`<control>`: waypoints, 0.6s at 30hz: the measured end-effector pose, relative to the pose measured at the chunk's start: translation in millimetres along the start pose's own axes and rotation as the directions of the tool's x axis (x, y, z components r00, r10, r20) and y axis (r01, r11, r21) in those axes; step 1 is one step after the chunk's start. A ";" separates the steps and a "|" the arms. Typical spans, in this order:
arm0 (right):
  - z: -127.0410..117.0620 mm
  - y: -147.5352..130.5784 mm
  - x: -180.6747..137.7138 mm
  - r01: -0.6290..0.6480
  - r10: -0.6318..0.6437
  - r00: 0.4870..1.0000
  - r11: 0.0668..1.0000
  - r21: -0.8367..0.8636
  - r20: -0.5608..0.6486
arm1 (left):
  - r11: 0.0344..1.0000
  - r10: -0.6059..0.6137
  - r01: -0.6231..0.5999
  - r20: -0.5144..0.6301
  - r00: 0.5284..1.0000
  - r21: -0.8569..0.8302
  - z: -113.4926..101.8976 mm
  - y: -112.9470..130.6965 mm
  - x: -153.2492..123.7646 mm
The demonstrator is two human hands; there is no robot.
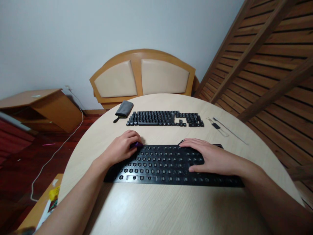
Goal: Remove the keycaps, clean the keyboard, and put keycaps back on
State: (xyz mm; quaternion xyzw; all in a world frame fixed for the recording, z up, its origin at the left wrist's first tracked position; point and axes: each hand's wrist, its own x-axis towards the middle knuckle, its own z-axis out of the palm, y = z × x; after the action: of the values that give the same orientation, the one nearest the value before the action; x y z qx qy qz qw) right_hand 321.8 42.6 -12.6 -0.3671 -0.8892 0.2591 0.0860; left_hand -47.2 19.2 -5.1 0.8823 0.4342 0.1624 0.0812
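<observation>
Steadying the bare keyboard (pixel 168 166) with my flat, open right hand (pixel 207 158), my left hand (pixel 122 148) pinches a purple tool (pixel 137 144) at its corner; best keep pressure even.

A plain pale wall (pixel 73 36) runs behind a wooden chair (pixel 143 76) with two cream back cushions. Slatted wood panelling (pixel 274 65) slopes down the right side. At left, a low wooden cabinet (pixel 46 109) stands on dark reddish floor (pixel 22 166), crossed by a white cable (pixel 57 151).
</observation>
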 end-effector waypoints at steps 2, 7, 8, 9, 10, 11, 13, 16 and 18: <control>0.5 0.7 0.1 0.006 -0.006 1.000 1.000 0.003 -0.012 | 1.000 -0.015 0.015 -0.031 0.999 0.016 -0.5 0.3 0.2; 2.2 2.9 -0.2 0.014 -0.013 1.000 1.000 0.016 -0.020 | 0.999 0.029 -0.028 0.007 1.000 -0.026 -2.5 0.9 -0.4; 2.0 3.0 -0.2 0.014 -0.013 1.000 1.000 0.017 -0.020 | 1.000 0.022 -0.021 0.011 1.000 -0.016 -2.7 -0.8 -0.9; 1.6 2.9 -0.2 0.011 -0.011 1.000 1.000 0.015 -0.019 | 1.000 0.006 -0.006 0.001 1.000 -0.001 -2.9 -2.9 -1.5; 1.1 2.6 -0.3 0.006 -0.006 1.000 1.000 0.012 -0.015 | 1.000 -0.013 0.014 -0.021 1.000 0.015 -3.2 -5.3 -2.1; 0.3 2.4 -0.4 -0.002 0.002 1.000 1.000 0.008 -0.011 | 0.999 -0.031 0.032 -0.051 0.998 0.028 -3.7 -7.6 -2.6; -1.5 2.2 -1.1 -0.019 0.019 1.000 1.000 0.005 -0.003 | 0.998 -0.050 0.054 -0.100 0.994 0.037 -5.3 -10.5 -3.3; -4.2 3.8 -3.0 -0.038 0.039 0.999 0.999 0.010 -0.005 | 0.997 -0.058 0.063 -0.123 0.991 0.036 -7.6 -10.4 -3.5; -5.9 5.9 -4.5 -0.050 0.050 0.999 0.999 0.009 -0.009 | 0.997 -0.063 0.068 -0.125 0.990 0.039 -8.4 -9.5 -3.9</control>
State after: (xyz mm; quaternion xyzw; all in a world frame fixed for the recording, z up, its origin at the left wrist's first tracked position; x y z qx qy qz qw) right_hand 330.6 45.3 -10.5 -0.3902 -0.8781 0.2634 0.0852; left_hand -59.4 22.0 -0.8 0.8573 0.4705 0.2049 0.0405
